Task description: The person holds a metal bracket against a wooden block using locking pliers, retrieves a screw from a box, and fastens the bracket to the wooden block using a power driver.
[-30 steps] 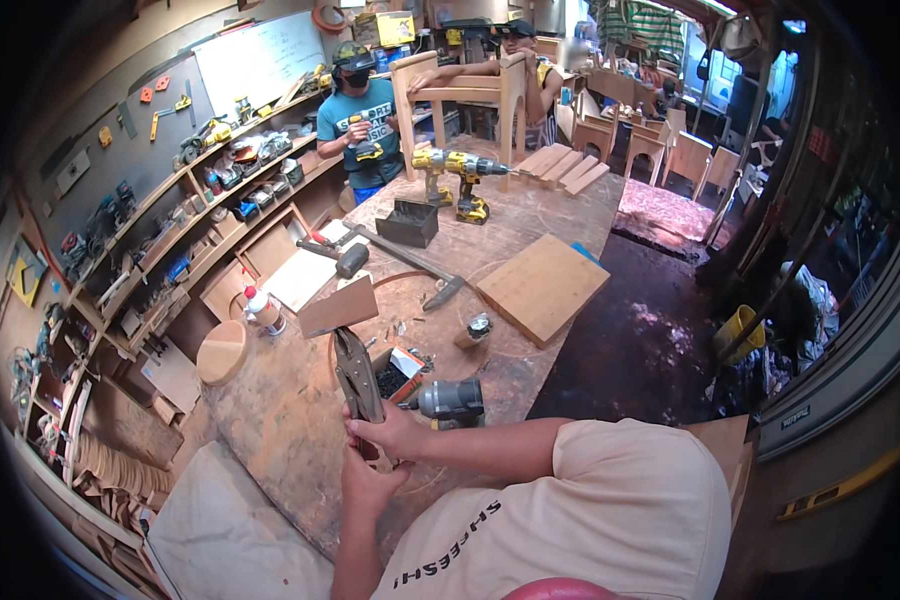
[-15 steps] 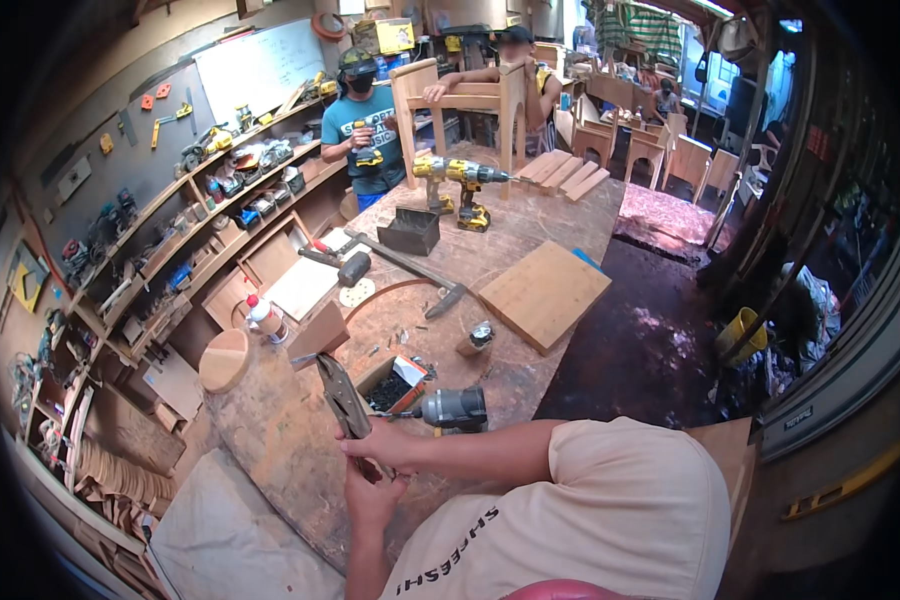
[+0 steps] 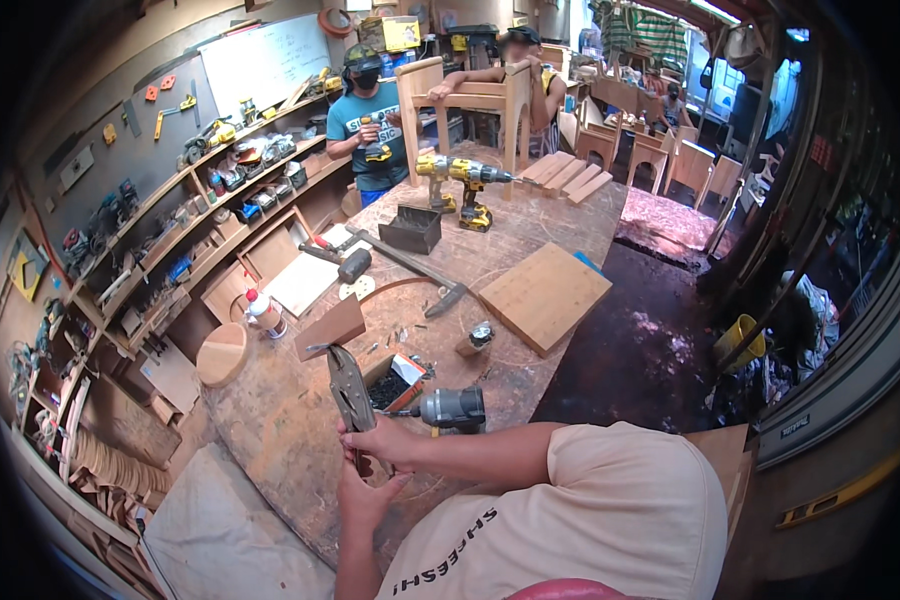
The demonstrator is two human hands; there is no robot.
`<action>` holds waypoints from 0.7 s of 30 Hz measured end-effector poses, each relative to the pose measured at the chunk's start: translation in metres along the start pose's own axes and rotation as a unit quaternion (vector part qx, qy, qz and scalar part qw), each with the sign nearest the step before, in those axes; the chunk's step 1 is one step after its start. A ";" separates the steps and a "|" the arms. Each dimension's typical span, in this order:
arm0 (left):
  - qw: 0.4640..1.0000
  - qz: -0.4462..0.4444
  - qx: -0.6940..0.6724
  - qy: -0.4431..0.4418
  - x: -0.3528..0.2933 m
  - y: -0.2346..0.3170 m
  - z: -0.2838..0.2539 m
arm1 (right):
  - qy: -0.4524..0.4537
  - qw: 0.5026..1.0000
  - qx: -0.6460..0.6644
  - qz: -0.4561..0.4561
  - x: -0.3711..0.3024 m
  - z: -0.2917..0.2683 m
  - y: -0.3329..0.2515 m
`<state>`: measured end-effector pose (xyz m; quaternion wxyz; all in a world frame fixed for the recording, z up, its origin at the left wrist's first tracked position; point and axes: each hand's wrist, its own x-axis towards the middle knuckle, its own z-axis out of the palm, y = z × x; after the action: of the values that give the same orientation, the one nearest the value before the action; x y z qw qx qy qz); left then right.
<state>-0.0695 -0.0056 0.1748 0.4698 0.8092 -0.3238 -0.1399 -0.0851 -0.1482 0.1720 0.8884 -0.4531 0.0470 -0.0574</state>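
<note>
My right hand point(image 3: 385, 443) and my left hand point(image 3: 363, 492) are both closed round the lower handles of grey metal locking pliers point(image 3: 350, 388), the right above the left. The pliers stand nearly upright over the workbench point(image 3: 270, 440). Their top end overlaps the lower edge of a small brown wooden block point(image 3: 332, 328); whether the jaws grip it I cannot tell. Right of the pliers lie an open box of dark screws point(image 3: 395, 380) and a grey-black power driver point(image 3: 452, 408). My fingers partly hide the handles.
A bar clamp point(image 3: 410, 268), a mallet point(image 3: 354, 265), a glue bottle point(image 3: 264, 314), a wooden board point(image 3: 545, 297) and two yellow drills point(image 3: 470, 190) occupy the bench. Two people stand at its far end beside a wooden chair frame point(image 3: 465, 100). Tool shelves point(image 3: 210, 215) run along the left wall.
The locking pliers and the wooden block have shifted slightly right, and the block has turned a little. Both hands keep their grip on the handles.
</note>
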 end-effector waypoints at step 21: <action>0.995 0.023 -0.098 0.026 0.005 0.003 -0.001 | -0.043 0.998 -0.042 0.005 -0.021 0.017 -0.026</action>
<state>-0.0661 -0.0091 0.1781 0.5583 0.7551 -0.3144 -0.1388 -0.1046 -0.1466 0.2040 0.8699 -0.4920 0.0135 -0.0316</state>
